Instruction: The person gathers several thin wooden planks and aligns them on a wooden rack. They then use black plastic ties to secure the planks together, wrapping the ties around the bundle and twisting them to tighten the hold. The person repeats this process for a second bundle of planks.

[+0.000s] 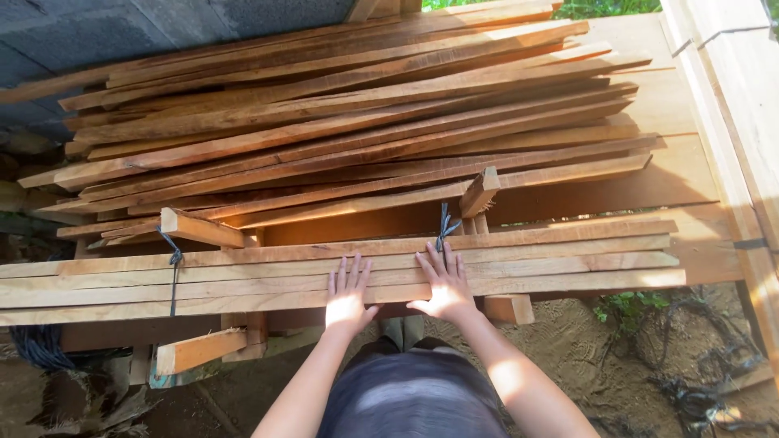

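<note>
Head view. Both hands lie flat, palms down, on a row of long pale-brown sawn wooden slats (pixel 243 280) laid side by side across the front of the stack. The left hand (pixel 347 296) has fingers spread and straight, its grip released, nothing held. The right hand (pixel 445 285) is just beside it, also splayed flat on the slats, grip released and holding nothing.

The slat row sits at the near edge, resting on short wooden cross blocks (pixel 199 229); another block (pixel 479 191) stands tilted just behind the right hand. Dark cord ties (pixel 172 259) hang by the left block, and a second knot (pixel 445 223) sits just beyond the right fingertips.

Progress, as a judgement: the front slats look aligned edge to edge and level, so this layer seems laid; the hands appear to be pressing or evening it. Behind, a large heap of reddish-brown rough planks (pixel 349 122) lies fanned at uneven angles, unsorted. The cords appear not to be drawn around the slat row.

Packages, labels, signs: none visible. No print on wood, wall or ground.

Surroundings: grey block wall (pixel 122 32) upper left, wide pale boards (pixel 673 170) under the heap, a pale timber beam (pixel 730 122) at right, bare earth (pixel 568 349) below with a tangle of dark cord (pixel 698 389).
</note>
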